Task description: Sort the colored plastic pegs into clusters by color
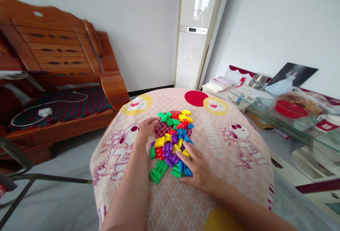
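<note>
Small bullet-shaped plastic pieces lie piled mid-table, many joined side by side into short rows. Purple pieces [168, 147] and yellow pieces [160, 142] fill the middle, with green pieces [159, 171] at the near left. My left hand [146, 130] rests at the pile's left side, fingers extended toward the far green pieces [166, 116]; whether its fingertips touch them I cannot tell. Over the near right part, my right hand [198, 167] is spread, its fingers on or just above yellow and blue pieces [188, 171]. Neither hand visibly grips a piece.
A patterned cloth [183, 206] covers the round table. Behind it stands a white floor air conditioner [192, 47]. On the left is a wooden bench [58, 57] with a white charger [45, 112]. A glass-topped cabinet [265, 109] at right carries a red bowl [291, 109] and papers.
</note>
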Tool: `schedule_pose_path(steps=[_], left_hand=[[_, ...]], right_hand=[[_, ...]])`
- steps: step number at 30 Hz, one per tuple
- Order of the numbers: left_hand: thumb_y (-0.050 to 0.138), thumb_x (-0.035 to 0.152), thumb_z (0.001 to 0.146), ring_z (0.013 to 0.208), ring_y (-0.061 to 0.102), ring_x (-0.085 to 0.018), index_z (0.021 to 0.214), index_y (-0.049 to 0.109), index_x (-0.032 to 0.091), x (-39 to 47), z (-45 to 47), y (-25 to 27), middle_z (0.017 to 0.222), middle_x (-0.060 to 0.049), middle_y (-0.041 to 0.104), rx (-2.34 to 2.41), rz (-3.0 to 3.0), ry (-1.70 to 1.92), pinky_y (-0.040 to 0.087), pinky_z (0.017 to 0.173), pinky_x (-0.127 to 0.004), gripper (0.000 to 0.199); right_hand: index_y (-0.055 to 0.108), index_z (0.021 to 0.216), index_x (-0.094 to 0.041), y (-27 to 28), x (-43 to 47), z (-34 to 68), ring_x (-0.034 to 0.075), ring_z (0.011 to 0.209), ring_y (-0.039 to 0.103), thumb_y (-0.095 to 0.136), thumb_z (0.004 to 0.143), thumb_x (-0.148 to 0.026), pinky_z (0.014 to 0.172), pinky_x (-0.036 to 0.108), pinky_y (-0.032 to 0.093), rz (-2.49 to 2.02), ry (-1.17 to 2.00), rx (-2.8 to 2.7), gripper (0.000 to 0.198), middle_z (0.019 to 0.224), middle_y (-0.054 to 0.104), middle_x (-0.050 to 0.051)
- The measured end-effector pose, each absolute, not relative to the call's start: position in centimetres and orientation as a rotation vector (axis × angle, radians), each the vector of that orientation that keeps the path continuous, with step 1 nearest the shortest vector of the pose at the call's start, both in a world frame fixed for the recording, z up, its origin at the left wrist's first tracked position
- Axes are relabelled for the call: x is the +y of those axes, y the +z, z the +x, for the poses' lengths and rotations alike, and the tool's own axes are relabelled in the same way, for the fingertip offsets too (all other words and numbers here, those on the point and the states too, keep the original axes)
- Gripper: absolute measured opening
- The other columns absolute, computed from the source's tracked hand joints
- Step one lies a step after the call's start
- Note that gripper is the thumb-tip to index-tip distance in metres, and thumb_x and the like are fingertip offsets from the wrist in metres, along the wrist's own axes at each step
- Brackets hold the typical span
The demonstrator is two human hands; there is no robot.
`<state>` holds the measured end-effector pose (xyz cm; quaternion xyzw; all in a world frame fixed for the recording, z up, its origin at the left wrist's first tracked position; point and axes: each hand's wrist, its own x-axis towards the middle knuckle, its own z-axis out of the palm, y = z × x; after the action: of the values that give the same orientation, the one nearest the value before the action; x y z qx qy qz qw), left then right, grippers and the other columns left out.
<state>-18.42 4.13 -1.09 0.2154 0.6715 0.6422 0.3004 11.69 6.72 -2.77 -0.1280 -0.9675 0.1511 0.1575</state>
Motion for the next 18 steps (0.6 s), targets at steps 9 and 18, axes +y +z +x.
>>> schedule_pose_path(steps=[9, 18], left_hand=[[0.069, 0.061, 0.075, 0.089, 0.073, -0.025, 0.116, 0.069, 0.014, 2.9, -19.2, -1.0, 0.098, -0.012, 0.076, 1.691, 0.902, 1.596, 0.057, 0.081, -0.037, 0.063], [0.066, 0.049, 0.078, 0.086, 0.074, -0.024, 0.104, 0.071, 0.014, 4.3, -19.2, -2.4, 0.095, -0.01, 0.077, 1.799, 0.81, 1.653, 0.057, 0.076, -0.034, 0.043]], right_hand=[[0.047, 0.15, -0.024, 0.0, 9.8, 0.3, 0.039, 0.15, 0.023, 0.064, 0.092, -0.043, 0.121, 0.063, 0.021, -0.465, 0.499, -2.5, 0.064, 0.162, 0.033, 0.014], [0.063, 0.132, -0.016, 1.4, 24.2, -3.2, 0.03, 0.139, 0.046, 0.059, 0.093, -0.043, 0.12, 0.048, 0.028, -0.937, 0.769, -2.27, 0.048, 0.139, 0.061, 0.015]])
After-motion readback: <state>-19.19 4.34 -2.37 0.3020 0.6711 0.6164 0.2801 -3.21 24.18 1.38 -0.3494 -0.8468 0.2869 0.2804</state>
